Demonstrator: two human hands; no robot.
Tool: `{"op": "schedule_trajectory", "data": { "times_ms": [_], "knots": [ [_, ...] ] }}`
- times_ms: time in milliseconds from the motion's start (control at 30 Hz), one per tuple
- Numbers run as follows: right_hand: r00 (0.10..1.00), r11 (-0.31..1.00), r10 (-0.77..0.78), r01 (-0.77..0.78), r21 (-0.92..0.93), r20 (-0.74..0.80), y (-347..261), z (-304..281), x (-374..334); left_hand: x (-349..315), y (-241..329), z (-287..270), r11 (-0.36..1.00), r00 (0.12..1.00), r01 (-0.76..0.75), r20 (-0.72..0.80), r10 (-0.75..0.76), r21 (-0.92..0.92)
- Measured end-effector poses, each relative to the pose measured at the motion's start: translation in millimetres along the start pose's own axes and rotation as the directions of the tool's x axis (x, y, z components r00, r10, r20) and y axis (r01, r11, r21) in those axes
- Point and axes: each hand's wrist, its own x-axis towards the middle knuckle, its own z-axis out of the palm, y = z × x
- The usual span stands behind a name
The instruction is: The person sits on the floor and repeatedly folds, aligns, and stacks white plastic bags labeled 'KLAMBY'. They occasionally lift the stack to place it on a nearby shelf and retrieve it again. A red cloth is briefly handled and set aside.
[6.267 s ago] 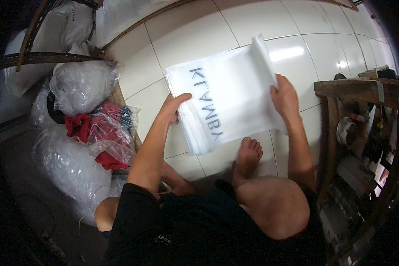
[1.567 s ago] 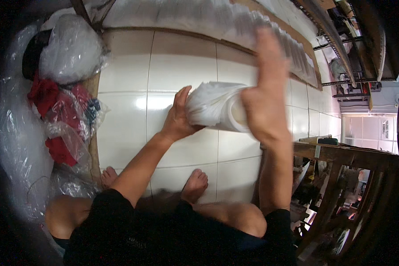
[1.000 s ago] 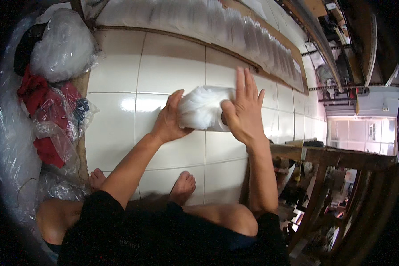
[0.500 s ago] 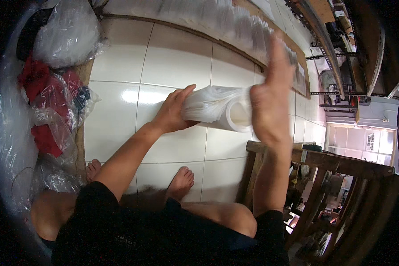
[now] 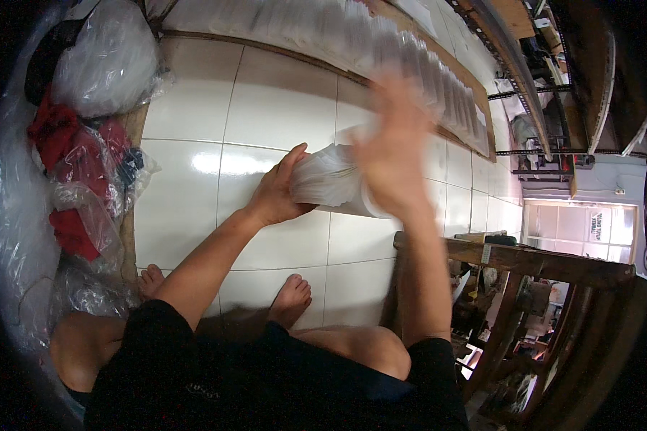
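My left hand (image 5: 274, 192) is wrapped round the left end of a bundle of thin, translucent plastic sheets (image 5: 325, 178), held above the floor. A white tube (image 5: 359, 207) lies along the bundle's right part, mostly covered by my other hand. My right hand (image 5: 395, 154), smeared by motion, is at the right end of the tube and bundle. Its fingers look stretched upward, with nothing seen gripped in them. Whether its palm touches the tube is hidden.
Beyond my hands, a long row of similar plastic bundles (image 5: 323, 25) lies on a wooden board. At left are a clear plastic sack (image 5: 108, 65) and red cloth (image 5: 72, 230) in plastic. A wooden frame (image 5: 539, 262) stands at right, below shelving (image 5: 528, 72). My bare foot (image 5: 291, 298) rests on white tiles.
My right hand has swung left, from beside the tube's end to in front of it, hiding its opening. My left hand keeps its hold on the bundle, nearly in place.
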Motion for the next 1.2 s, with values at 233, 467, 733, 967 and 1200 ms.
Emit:
{"op": "schedule_trajectory", "data": {
  "times_ms": [233, 467, 733, 967, 1200],
  "knots": [
    [0.997, 0.989, -0.02, 0.03, 0.148, -0.072, -12.6, -35.6, 10.9, 0.9, -9.6, -4.2, 0.998, 0.998, 0.054, 0.042, -0.053, -0.019],
    [0.98, 0.957, 0.198, -0.195, 0.216, 0.008, 38.9, -1.9, 3.8, 9.2, -8.9, 3.4, 0.998, 0.999, -0.054, -0.004, 0.054, -0.024],
    [0.769, 0.843, 0.449, -0.534, 0.07, 0.455, 45.3, 19.7, -17.6, 2.3, -12.1, 11.1, 0.999, 0.999, -0.031, 0.006, 0.032, -0.037],
    [0.958, 0.981, 0.168, -0.141, 0.13, -0.234, 59.2, -26.1, -23.7, -2.6, -20.5, 16.7, 0.999, 0.998, -0.054, -0.024, 0.054, -0.005],
    [0.935, 0.904, 0.356, -0.344, 0.256, 0.0, 34.8, 14.9, -64.1, -2.4, -17.9, 18.5, 1.0, 1.0, 0.027, -0.001, -0.027, 0.005]
  ]
}}
